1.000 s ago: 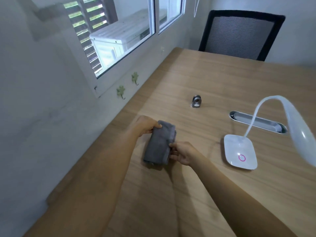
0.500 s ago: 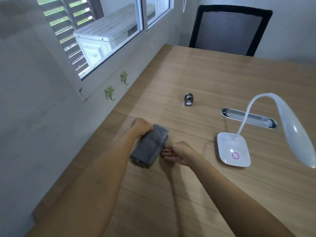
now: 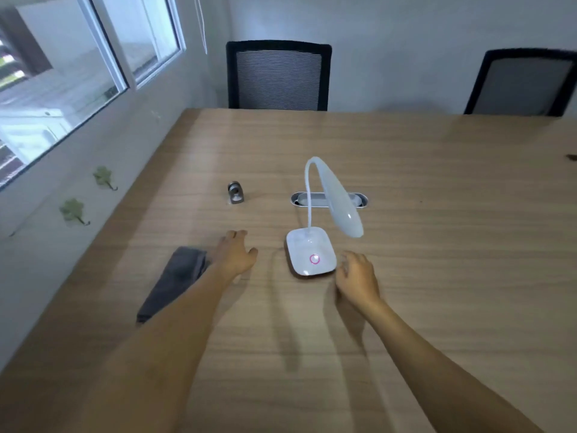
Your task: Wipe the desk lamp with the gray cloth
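Observation:
The white desk lamp [image 3: 310, 256] stands on the wooden table, its square base showing a pink ring and its bent neck carrying the long head [image 3: 342, 207] above. The folded gray cloth [image 3: 175, 281] lies flat on the table to the left, partly hidden by my left forearm. My left hand [image 3: 235, 253] hovers open between the cloth and the lamp base, holding nothing. My right hand [image 3: 357, 278] is open just right of the lamp base, its fingers close to the base's edge.
A small metal ring-shaped fitting [image 3: 235, 192] sits behind my left hand. An oval cable slot [image 3: 329, 200] is set in the table [image 3: 437, 245] behind the lamp. Two black mesh chairs [image 3: 278, 78] stand at the far edge. The wall with windows runs along the left.
Both hands have let go of the gray cloth, which now lies on the table. They have moved right toward the lamp base. The view has swung right and up.

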Demonstrator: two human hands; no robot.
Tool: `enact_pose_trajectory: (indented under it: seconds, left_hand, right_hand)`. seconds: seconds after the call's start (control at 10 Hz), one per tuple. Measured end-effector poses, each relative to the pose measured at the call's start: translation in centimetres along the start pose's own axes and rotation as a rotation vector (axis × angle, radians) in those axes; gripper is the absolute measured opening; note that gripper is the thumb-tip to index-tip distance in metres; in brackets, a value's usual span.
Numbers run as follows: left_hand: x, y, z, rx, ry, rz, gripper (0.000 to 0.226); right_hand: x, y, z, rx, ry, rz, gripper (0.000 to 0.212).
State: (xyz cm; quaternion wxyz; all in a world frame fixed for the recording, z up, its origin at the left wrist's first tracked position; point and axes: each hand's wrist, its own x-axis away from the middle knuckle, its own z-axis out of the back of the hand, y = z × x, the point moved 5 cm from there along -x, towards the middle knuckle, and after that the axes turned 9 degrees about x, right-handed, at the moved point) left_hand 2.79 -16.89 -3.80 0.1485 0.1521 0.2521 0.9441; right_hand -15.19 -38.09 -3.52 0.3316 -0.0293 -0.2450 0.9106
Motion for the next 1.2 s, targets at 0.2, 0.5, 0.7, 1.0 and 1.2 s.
enact_pose_trajectory:
  seconds: [0.2,0.5,0.7,1.0,1.2]
  left_hand:
    - [1.3,1.1,-4.4,-0.12,-0.149,0.029,0.071]
    - [3.1,-0.8,-6.1,-0.229,-0.205,0.094,0.068]
    - [3.7,-0.5,-6.3,-0.215,-0.194,0.104,0.066]
    - [4.0,-0.7,-6.4,-0.178,-0.191,0.106,0.066]
    - [3.7,-1.1,-6.7,-0.162,-0.171,0.094,0.067]
  right_hand:
    - [0.0,2.1,-1.4,0.295,-0.194,0.156,0.059]
    - [0.0,1.3,-3.0,0.433,-0.264,0.292,0.058]
    - [1.2,0.5,-4.0,0.427,-0.22,0.248,0.059]
    - [1.7,-0.7,-4.8,0.357,-0.18,0.158,0.058]
    - [1.8,-1.5,-3.0,0.217,-0.108,0.13,0.062]
